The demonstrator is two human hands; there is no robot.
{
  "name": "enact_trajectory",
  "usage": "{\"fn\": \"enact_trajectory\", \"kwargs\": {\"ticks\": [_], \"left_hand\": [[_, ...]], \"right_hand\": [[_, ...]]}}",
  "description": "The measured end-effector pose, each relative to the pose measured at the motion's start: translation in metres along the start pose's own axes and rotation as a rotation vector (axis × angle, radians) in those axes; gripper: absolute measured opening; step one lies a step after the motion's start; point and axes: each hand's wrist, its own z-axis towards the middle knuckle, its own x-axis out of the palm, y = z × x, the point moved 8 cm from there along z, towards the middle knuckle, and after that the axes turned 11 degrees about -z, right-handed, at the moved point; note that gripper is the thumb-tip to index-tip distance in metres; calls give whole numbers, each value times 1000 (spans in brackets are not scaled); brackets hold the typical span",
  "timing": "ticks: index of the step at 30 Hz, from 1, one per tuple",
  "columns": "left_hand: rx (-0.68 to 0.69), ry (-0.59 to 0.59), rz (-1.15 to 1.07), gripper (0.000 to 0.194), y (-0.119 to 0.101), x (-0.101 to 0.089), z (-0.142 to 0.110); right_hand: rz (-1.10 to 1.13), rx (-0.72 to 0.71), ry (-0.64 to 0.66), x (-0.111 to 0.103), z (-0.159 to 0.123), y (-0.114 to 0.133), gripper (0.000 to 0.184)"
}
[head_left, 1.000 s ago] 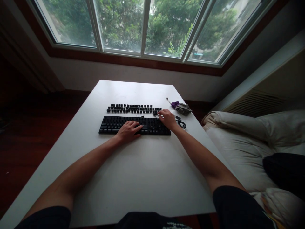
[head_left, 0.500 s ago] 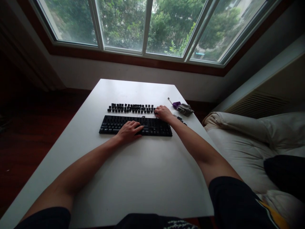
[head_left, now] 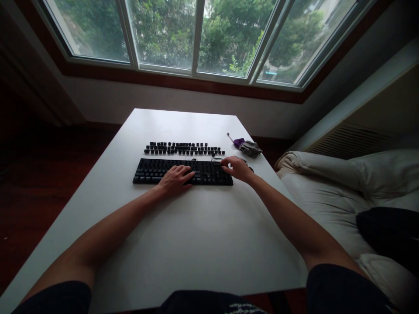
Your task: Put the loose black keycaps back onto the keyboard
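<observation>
A black keyboard (head_left: 153,170) lies on the white table. My left hand (head_left: 176,178) rests palm down across its middle, fingers stretched out over the keys. My right hand (head_left: 238,168) is at the keyboard's right end, thumb and index finger curled together in a pinch just above the keys. Whatever is between those fingertips is too small and dark to make out. Behind the keyboard stand rows of loose black keycaps (head_left: 170,151). A thin wire loop (head_left: 216,161) lies by the keyboard's back edge, close to my right fingers.
At the table's right side lie a grey cloth (head_left: 250,148), a purple piece (head_left: 239,142) and a thin stick-like brush (head_left: 230,137). A pale sofa (head_left: 327,192) stands right of the table (head_left: 196,244). A window (head_left: 163,35) is beyond it.
My right hand has moved from the right end of the keycap rows back toward me, to the keyboard's right end. My left hand stays on the keyboard. The view has shifted slightly.
</observation>
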Motion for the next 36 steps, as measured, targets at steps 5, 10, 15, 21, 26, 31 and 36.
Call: {"fn": "enact_trajectory", "kwargs": {"ticks": [5,10,15,21,26,31,36], "left_hand": [[53,54,16,47,-14,4,9],[102,115,31,47,-29,5,26],[120,112,3,48,-41,12,50],[132,149,-31,54,-53,31,70],[83,157,-53,51,-51,38,79],[80,154,-93,55,-46,39,86],[86,149,-129,60,-43,43,90]], "right_hand": [[36,-44,49,6,-22,3,17],[9,-85,77,13,-16,5,15],[2,-100,160,15,-8,4,15],[-21,-99,198,13,-5,9,13],[-56,-78,165,12,-7,10,10],[-36,-14,153,14,-8,1,12],[11,46,227,24,-6,-7,11]]}}
